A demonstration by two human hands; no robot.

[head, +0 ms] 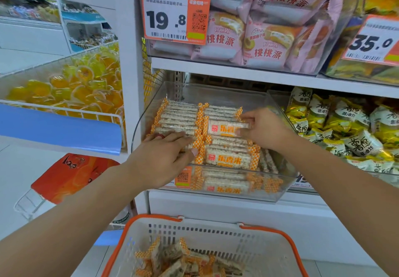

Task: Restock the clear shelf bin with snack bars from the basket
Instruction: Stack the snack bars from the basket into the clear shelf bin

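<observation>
On the middle shelf, both hands are inside the clear bin [280, 192], working over rows of snack bars [179, 117] whose long axes run left to right, parallel to the shelf edge. The right hand [266, 128] pinches one bar [224, 128] by its right end, thumb below and fingers [245, 118] curled over the top; this bar lies label-up along the same left-right line as its neighbours, so the hand sits just off its right end and the bar extends leftward toward the other hand. The left hand [166, 158] lies flat, fingers pressed together and stretched out over the left column of bars, apparently holding that stack steady; it grips nothing that I can see.

The move to come seems to turn on this alignment: the pinched bar needs only to settle straight down into the right-hand column, its orange-checked ends matching those beside it. The right hand is plainly the nearer one for that.

Below, the basket [287, 240] with its orange rim holds a loose heap of further bars [183, 259] lying at mixed angles, well apart from both hands. The bin looks roughly half filled at the front, so the restocking is under way, not finished.
</observation>
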